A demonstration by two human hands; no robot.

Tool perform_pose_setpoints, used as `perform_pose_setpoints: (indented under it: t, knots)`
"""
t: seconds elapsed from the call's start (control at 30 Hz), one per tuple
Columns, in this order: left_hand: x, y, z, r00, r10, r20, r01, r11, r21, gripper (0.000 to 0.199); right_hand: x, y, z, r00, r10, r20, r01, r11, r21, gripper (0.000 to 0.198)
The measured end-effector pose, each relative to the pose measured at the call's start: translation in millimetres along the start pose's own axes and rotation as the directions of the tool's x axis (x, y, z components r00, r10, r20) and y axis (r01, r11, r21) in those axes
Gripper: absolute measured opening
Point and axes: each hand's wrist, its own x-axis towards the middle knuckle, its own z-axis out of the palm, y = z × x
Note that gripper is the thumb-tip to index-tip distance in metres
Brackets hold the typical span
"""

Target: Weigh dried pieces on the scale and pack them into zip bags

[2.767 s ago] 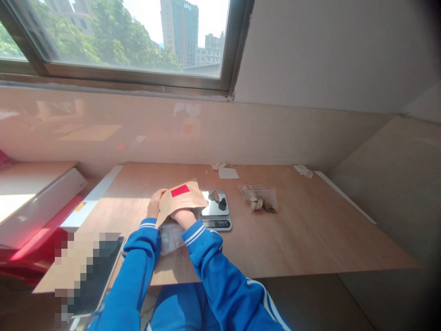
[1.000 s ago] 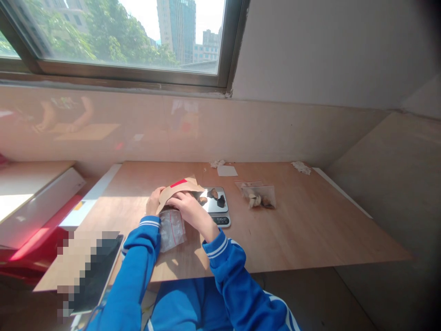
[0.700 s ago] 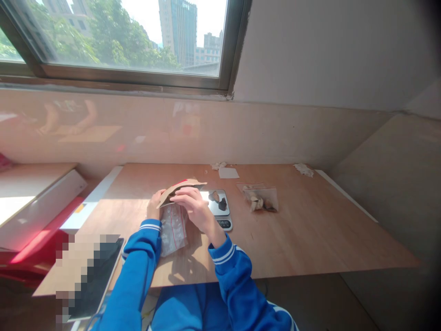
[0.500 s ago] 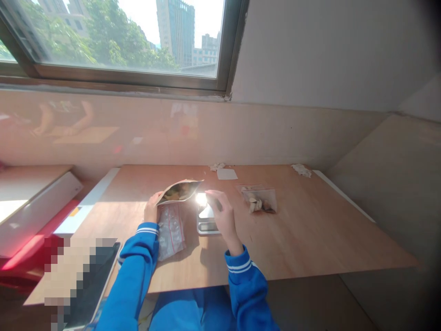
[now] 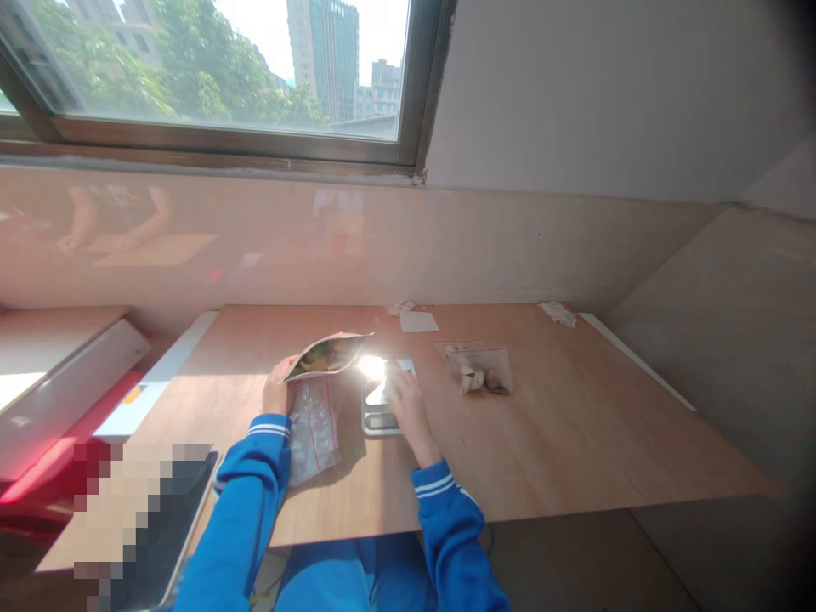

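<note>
My left hand (image 5: 276, 387) grips the left edge of a brown paper pouch (image 5: 328, 355), whose mouth gapes towards me with yellowish-brown pieces inside. Under it lies a clear zip bag (image 5: 314, 433) with a red seal line. Over a small kitchen scale (image 5: 381, 422), my right hand (image 5: 408, 398) reaches down with its fingers drawn together at the weighing plate. Strong sun glare off the plate and the hand itself hide the fingertips and whatever they hold.
Right of the scale lies a zip bag (image 5: 484, 371) with pale and dark pieces. A white paper (image 5: 419, 322) and crumpled tissues (image 5: 558, 314) are near the back wall. A dark flat panel (image 5: 169, 531), partly pixelated, is at the table's left front. A window (image 5: 242, 68) is above.
My right hand has lowered onto the scale's plate, fingers now pointing down and away. My left hand and the pouch stay nearly where they were.
</note>
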Motion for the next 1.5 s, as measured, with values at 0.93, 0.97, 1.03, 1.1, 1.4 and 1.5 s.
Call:
perform_pose_setpoints:
  t: [0.93,0.97,1.03,1.1,1.4,1.5]
  knots:
    - [1.2,-0.6,0.4,1.000,-0.005,0.005,0.005,1.000,-0.024,0.040,-11.9,-15.5,16.1,0.996,-0.089,-0.001,0.084,0.948,-0.308,0.019]
    - [1.2,-0.1,0.2,1.000,-0.006,0.006,0.006,1.000,-0.024,0.040,-12.3,-12.4,17.0,0.997,-0.082,-0.010,0.073,0.932,-0.354,0.020]
    - [1.2,0.7,-0.3,1.000,-0.008,0.007,0.008,1.000,-0.022,0.040,-13.1,-6.0,17.5,0.997,-0.074,-0.027,0.057,0.913,-0.404,0.024]
    - [1.0,1.6,-0.6,1.000,-0.011,0.006,0.011,1.000,-0.019,0.040,-13.4,-0.3,16.0,0.997,-0.075,-0.033,0.055,0.911,-0.410,0.026]
    - [0.1,1.5,-0.1,1.000,-0.009,0.002,0.009,1.000,-0.025,0.040,-9.4,-0.5,-10.0,0.997,-0.069,-0.041,0.056,0.965,-0.256,0.037]
    - [0.3,0.6,0.5,1.000,-0.004,0.005,0.004,0.999,-0.033,0.037,-6.7,-7.1,-21.2,0.997,-0.032,-0.069,0.019,0.982,-0.186,0.037]
